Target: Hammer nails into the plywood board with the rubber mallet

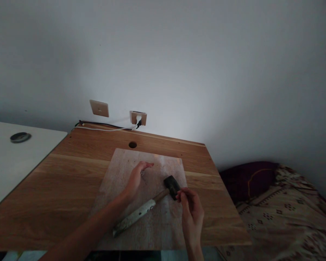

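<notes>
A hammer [149, 207] with a black head and a worn whitish handle lies on a pale board [116, 170] on the wooden desk. My left hand [137, 177] rests on the board just left of the hammer head, fingers stretched out over some small metal bits [143, 174]. My right hand [191, 210] hovers right of the hammer head, its fingertips pinched together; what they hold is too small to make out.
The wooden desk [70, 174] has a cable hole [132, 145] near the wall. Two wall sockets [138, 117] sit above it, one with a white plug and cables. A white table [16, 152] stands left, a patterned bed cover [282, 217] right.
</notes>
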### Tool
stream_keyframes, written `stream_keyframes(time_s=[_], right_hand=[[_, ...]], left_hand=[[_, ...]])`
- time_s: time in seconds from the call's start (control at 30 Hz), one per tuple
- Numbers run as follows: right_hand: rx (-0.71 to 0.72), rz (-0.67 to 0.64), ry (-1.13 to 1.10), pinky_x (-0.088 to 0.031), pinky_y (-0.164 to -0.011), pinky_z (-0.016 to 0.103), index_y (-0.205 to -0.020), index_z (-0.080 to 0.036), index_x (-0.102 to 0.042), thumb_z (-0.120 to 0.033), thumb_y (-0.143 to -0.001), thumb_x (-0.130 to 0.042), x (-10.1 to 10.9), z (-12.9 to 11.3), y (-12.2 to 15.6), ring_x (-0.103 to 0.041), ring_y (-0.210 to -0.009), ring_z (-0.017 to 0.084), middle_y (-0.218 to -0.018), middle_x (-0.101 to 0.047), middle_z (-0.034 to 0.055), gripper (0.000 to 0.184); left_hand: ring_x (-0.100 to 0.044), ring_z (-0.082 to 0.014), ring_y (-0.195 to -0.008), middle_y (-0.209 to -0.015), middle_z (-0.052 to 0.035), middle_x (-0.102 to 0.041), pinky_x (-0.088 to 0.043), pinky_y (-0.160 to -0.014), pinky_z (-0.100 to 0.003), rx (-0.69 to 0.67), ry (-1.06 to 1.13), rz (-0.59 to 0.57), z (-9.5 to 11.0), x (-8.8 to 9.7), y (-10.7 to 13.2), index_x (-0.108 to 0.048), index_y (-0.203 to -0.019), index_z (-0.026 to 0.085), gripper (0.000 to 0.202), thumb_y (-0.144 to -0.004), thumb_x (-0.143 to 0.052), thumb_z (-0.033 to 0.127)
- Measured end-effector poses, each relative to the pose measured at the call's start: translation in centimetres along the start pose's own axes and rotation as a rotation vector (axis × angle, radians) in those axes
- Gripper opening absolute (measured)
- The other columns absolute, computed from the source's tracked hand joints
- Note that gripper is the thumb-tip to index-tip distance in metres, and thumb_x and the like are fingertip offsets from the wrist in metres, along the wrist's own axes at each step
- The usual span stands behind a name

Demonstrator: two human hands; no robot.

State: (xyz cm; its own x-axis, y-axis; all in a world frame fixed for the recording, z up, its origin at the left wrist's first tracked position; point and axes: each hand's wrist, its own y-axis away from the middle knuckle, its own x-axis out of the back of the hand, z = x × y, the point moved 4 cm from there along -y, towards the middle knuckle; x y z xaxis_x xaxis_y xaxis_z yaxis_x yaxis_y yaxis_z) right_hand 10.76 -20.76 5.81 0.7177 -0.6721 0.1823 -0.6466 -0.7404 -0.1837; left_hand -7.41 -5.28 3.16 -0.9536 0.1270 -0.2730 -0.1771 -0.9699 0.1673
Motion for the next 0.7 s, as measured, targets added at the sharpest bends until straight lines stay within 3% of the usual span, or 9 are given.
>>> stream_keyframes(time_s=[0.13, 0.27, 0.4, 0.5, 0.6, 0.7], right_hand=[[0.027, 0.028, 0.113, -0.058, -0.081, 0.037, -0.106, -0.018, -0.070, -0.053, -0.094, -0.065, 1.5, 0.7, -0.2, -0.073, -0.086, 0.024, -0.095, -0.075, 0.0094, 0.037], [0.068, 0.033, 0.375, -0.057, -0.081, 0.043, -0.109, -0.019, -0.070, -0.060, -0.097, -0.057, 4.0, 2.4, -0.7, -0.072, -0.093, 0.029, -0.107, -0.075, 0.0151, 0.046], [0.162, -0.038, 0.614, -0.053, -0.095, 0.057, -0.110, -0.018, -0.072, -0.077, -0.094, -0.046, 5.6, 4.9, -0.5, -0.069, -0.108, 0.039, -0.113, -0.075, 0.0205, 0.067], [0.108, -0.111, 0.651, -0.052, -0.102, 0.059, -0.122, -0.015, -0.070, -0.078, -0.095, -0.042, 5.7, 6.7, 0.3, -0.067, -0.119, 0.040, -0.123, -0.073, 0.0227, 0.075], [0.034, -0.122, 0.661, -0.052, -0.105, 0.058, -0.128, -0.013, -0.068, -0.079, -0.094, -0.042, 5.3, 7.1, 0.8, -0.066, -0.123, 0.040, -0.130, -0.071, 0.0232, 0.078], [-0.011, -0.152, 0.651, -0.051, -0.108, 0.058, -0.130, -0.014, -0.068, -0.081, -0.090, -0.045, 4.6, 6.3, 0.8, -0.066, -0.126, 0.041, -0.132, -0.071, 0.0220, 0.081]], left_hand=[[-0.057, -0.0296, -0.137, -0.133, -0.0117, -0.071, -0.034, -0.123, -0.048, -0.210, -0.380, -0.053, 2.6, 1.6, 1.1, -0.072, -0.088, 0.023, 0.045, -0.096, -0.040, 0.053], [-0.060, -0.0286, -0.131, -0.137, -0.0124, -0.064, -0.043, -0.118, -0.050, -0.374, -0.771, -0.006, 5.0, 5.9, 3.8, -0.070, -0.106, 0.022, 0.036, -0.096, -0.049, 0.048], [-0.064, -0.0340, -0.125, -0.138, -0.0147, -0.063, -0.050, -0.110, -0.056, -0.351, -1.120, 0.179, 3.8, 12.9, 7.3, -0.069, -0.115, 0.021, 0.040, -0.094, -0.051, 0.050], [-0.068, -0.0356, -0.118, -0.130, -0.0153, -0.070, -0.055, -0.104, -0.056, -0.239, -1.239, 0.202, 1.7, 16.3, 10.0, -0.066, -0.126, 0.019, 0.050, -0.095, -0.047, 0.053], [-0.070, -0.0353, -0.116, -0.122, -0.0137, -0.075, -0.056, -0.104, -0.054, -0.194, -1.227, 0.200, 0.5, 16.6, 12.1, -0.067, -0.126, 0.020, 0.050, -0.094, -0.047, 0.052], [-0.069, -0.0340, -0.119, -0.125, -0.0136, -0.075, -0.055, -0.105, -0.051, -0.156, -1.107, 0.270, 0.9, 16.0, 12.8, -0.067, -0.126, 0.019, 0.053, -0.091, -0.048, 0.052]])
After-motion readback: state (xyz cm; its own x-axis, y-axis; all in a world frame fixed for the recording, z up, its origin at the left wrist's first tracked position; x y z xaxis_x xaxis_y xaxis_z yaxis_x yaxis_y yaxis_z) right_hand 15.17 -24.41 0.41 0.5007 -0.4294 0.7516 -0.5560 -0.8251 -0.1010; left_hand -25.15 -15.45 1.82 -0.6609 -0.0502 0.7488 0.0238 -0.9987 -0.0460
